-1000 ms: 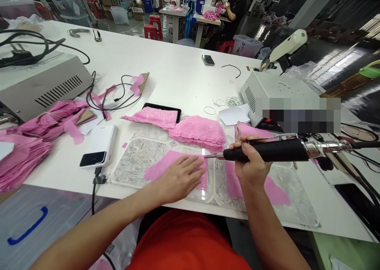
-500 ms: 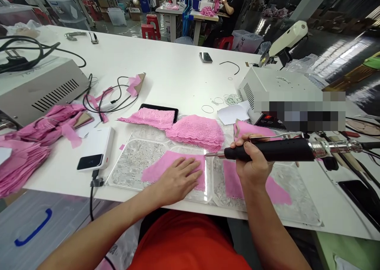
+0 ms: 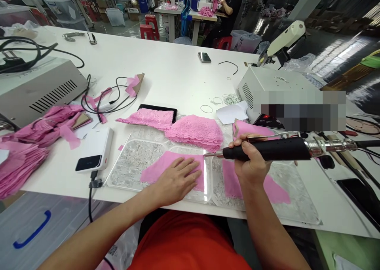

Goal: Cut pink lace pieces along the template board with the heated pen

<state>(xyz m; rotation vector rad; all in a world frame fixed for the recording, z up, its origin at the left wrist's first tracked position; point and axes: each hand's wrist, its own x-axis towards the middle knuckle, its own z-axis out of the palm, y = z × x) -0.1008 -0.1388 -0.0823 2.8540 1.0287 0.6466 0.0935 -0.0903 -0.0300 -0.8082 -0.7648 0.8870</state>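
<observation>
My left hand [image 3: 175, 181] lies flat, fingers stretched out, on a pink lace piece [image 3: 154, 168] spread over a scratched clear plate [image 3: 130, 161]. My right hand [image 3: 251, 165] is wrapped round the black handle of a hot cutting tool [image 3: 273, 149]. Its thin metal tip points left and sits at the lace's right edge. A second pink piece [image 3: 274, 191] lies on the neighbouring clear plate [image 3: 299, 200], partly under my right wrist. A cable runs from the tool's metal end off to the right.
A stack of pink lace [image 3: 196, 131] and another piece on a black tablet [image 3: 148, 117] lie behind the plates. A power bank [image 3: 93, 149], grey machine [image 3: 38, 90], white control box [image 3: 267, 90] and pink fabric heaps [image 3: 26, 143] surround them. A person sews at a far table.
Nothing has moved on the table; both hands keep their places on the lace and the tool. Only the camera has shifted slightly.
</observation>
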